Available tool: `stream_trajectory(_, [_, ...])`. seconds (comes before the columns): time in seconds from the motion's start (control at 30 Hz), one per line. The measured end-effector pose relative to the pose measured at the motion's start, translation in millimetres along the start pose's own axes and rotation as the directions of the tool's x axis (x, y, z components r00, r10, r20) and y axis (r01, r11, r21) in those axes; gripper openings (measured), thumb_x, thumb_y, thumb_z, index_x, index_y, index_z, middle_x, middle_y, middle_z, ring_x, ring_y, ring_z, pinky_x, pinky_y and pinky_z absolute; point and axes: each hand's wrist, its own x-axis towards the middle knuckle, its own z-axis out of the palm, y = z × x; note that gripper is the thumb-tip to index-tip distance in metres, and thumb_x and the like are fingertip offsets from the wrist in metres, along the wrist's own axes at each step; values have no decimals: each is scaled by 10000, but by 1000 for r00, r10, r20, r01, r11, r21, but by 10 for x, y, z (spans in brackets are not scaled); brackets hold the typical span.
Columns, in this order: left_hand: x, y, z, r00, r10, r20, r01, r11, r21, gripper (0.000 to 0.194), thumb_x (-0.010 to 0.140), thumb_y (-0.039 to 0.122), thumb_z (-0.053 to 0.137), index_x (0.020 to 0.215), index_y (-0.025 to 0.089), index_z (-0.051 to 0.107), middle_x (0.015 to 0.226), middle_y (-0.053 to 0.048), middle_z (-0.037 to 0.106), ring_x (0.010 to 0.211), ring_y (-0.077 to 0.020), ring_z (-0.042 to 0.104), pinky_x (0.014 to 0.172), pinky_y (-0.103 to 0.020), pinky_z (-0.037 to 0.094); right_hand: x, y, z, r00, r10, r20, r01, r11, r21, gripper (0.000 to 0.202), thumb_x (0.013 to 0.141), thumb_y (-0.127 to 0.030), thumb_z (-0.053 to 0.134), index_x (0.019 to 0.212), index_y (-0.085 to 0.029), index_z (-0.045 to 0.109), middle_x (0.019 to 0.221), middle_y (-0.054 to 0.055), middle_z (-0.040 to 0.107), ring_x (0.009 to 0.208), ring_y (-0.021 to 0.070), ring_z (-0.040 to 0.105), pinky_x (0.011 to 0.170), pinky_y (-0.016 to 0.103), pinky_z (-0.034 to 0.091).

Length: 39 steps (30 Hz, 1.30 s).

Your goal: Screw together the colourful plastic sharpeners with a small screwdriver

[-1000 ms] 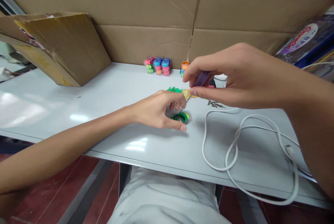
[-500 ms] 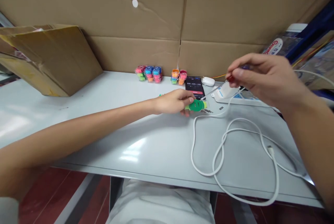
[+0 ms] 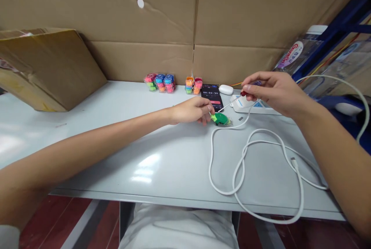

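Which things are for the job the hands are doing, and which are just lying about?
Probably for the job:
green piece, in the left hand
screwdriver, in the right hand
maybe the colourful stacks

Probably just lying about:
phone
white cable
power strip
cardboard box
bottle

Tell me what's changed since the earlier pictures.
The left hand has taken hold of the green piece and moved it right and forward, toward the phone. The right hand has carried the screwdriver to the right. The colourful stacks, white cable and cardboard box look unmoved.
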Motion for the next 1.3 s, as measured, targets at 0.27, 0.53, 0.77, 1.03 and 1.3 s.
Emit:
stream_trajectory(0.27, [88, 49, 84, 999, 31, -25, -30, 998, 53, 78, 864, 187, 659, 836, 117, 679, 763, -41, 700, 710, -118, 644, 662, -242, 495, -36, -67, -23, 999, -33, -42, 31, 998, -48, 102, 809, -250, 806, 844, -185, 737, 718, 46, 690, 663, 132, 598, 657, 307, 452])
stream_trajectory(0.53, [42, 126, 136, 990, 127, -60, -89, 900, 428, 276, 813, 408, 716, 912, 157, 658, 864, -46, 715, 714, -163, 643, 612, -269, 461, -121, -176, -140, 999, -10, -53, -1, 979, -204, 55, 827, -203, 703, 873, -184, 726, 700, 31, 631, 600, 115, 496, 553, 292, 363])
stream_trajectory(0.77, [-19, 134, 155, 987, 157, -34, -116, 842, 526, 243, 796, 267, 694, 1012, 173, 635, 832, -24, 699, 749, -174, 654, 661, -272, 483, -121, -83, 126, 924, 160, 346, 125, 731, -670, 325, 820, -419, 672, 1059, -200, 669, 614, -41, 555, 554, 135, 494, 553, 279, 358])
stream_trajectory(1.03, [-276, 109, 31, 982, 167, -85, -115, 895, 432, 191, 869, 266, 642, 1024, 155, 649, 828, -31, 680, 760, -161, 632, 676, -269, 491, -122, -24, 294, 877, 211, 431, 222, 619, -754, 373, 821, -427, 656, 1087, -172, 712, 765, 40, 672, 669, 194, 592, 601, 304, 395])
stream_trajectory(1.3, [-739, 136, -18, 990, 52, -130, -45, 997, 59, 279, 977, 354, 559, 1132, 146, 660, 954, -64, 670, 796, -142, 631, 717, -282, 509, -179, -52, 220, 880, 137, 456, -35, 974, -225, 481, 905, -585, 640, 1143, -167, 636, 588, -79, 371, 497, 91, 280, 445, 252, 213])
